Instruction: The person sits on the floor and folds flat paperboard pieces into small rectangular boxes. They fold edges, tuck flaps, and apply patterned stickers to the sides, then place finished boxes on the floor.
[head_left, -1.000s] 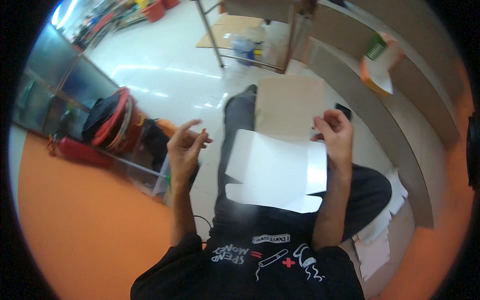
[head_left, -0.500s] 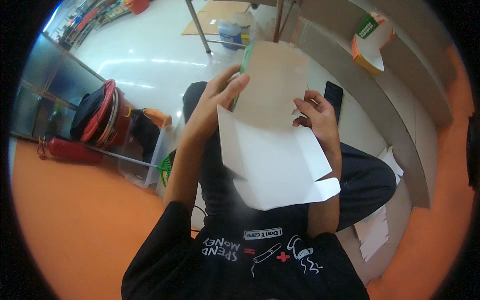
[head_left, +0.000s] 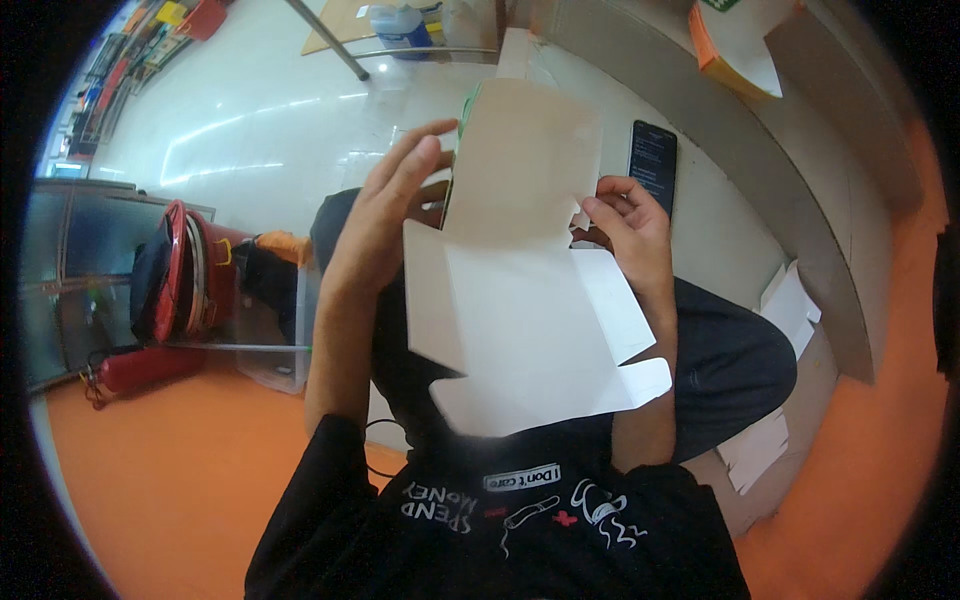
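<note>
An unfolded cardboard carton (head_left: 530, 330), pale inside with a strip of green along its far left edge, lies spread above my lap. Its near end has flaps with cut slots. My left hand (head_left: 385, 205) holds the carton's left side, fingertips at the edge and partly hidden by it, thumb raised off the surface. On the right, my right hand (head_left: 635, 225) pinches the carton beside a small ragged tab at its middle crease. The undersides of the right fingers are hidden.
A dark phone (head_left: 653, 165) lies just beyond my right hand. Cut card pieces (head_left: 755, 450) rest right of my knee, near a curved cardboard wall (head_left: 800, 215). An orange-and-white carton (head_left: 740, 60) is at the far right. Leftward are a red bucket (head_left: 180, 270) and a fire extinguisher (head_left: 150, 370).
The view has shifted, and the carton sits slightly lower and further left in it. My left thumb has come away from the carton's edge; the right hand still pinches by the tab.
</note>
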